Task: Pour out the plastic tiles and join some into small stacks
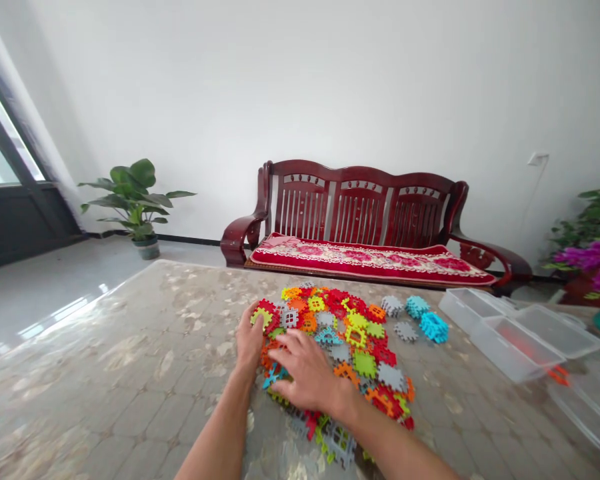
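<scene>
A heap of interlocking plastic tiles (pixel 365 363) with notched edges, in red, orange, lime, grey and blue, spreads over the table. At its left edge, my left hand (pixel 250 339) is closed on a lime tile (pixel 266 321) and red tiles, its thumb against them; the other fingers are partly hidden. My right hand (pixel 307 370) reaches across the front left of the heap, palm down with fingers apart. Under and beside it lie orange tiles and a blue tile (pixel 274 377). Whether its fingertips touch the tiles is hard to tell.
Grey stacks (pixel 393 306) and blue stacks (pixel 434 327) of tiles stand right of the heap. Farther right is a clear plastic box (pixel 515 347) with compartments and something orange-red inside. A patterned cloth (pixel 145 367) covers the table. Behind stands a wooden bench (pixel 360 207).
</scene>
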Motion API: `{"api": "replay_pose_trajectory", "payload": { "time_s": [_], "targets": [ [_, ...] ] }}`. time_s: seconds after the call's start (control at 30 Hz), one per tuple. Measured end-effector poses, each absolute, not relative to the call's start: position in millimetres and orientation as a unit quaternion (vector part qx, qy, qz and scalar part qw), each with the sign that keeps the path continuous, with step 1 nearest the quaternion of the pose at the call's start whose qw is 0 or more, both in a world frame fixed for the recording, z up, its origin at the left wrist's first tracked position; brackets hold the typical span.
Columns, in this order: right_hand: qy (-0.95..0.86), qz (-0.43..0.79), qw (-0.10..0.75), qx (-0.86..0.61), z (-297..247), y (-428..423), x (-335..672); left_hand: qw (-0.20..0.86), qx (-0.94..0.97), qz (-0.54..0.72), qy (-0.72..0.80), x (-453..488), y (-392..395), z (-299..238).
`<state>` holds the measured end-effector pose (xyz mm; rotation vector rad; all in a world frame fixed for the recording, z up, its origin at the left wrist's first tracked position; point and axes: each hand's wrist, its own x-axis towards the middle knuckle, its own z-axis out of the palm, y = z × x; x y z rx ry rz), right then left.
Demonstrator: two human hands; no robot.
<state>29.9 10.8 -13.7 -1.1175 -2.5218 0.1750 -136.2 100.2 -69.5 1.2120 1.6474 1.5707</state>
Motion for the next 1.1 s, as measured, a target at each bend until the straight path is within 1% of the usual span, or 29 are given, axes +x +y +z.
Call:
{"api": "replay_pose_trajectory", "payload": {
  "time_s": [0.1,0.17,0.23,0.37,0.53,0.63,0.77,0.83,0.97,1.1],
  "targets": [
    [-0.916,0.047,0.132,-0.375,-17,11,16,0.278,0.447,0.578,0.624,-137,100,-67],
    [-0.917,0.034,0.124,-0.378,-20,16,18,0.278,0.447,0.571,0.63,-137,100,-66],
    [-0.914,0.023,0.135,-0.381,-22,23,25,0.273,0.453,0.563,0.635,-137,100,-66],
    [-0.889,0.046,0.177,-0.419,-23,33,47,0.255,0.467,0.547,0.647,-136,100,-69],
    [-0.787,0.122,0.294,-0.528,-21,45,83,0.246,0.484,0.541,0.642,-136,101,-70],
    [-0.733,0.134,0.344,-0.571,-20,51,113,0.228,0.489,0.531,0.653,-136,101,-71],
    [-0.688,0.12,0.404,-0.59,-24,60,165,0.219,0.488,0.526,0.662,-136,102,-71],
    [-0.672,0.144,0.437,-0.58,-33,63,192,0.217,0.498,0.525,0.655,-135,102,-71],
    [-0.625,0.172,0.449,-0.616,-55,65,237,0.208,0.51,0.519,0.653,-134,99,-68],
    [-0.587,0.143,0.423,-0.676,-63,59,253,0.206,0.509,0.504,0.667,-133,97,-65]
  ]
}}
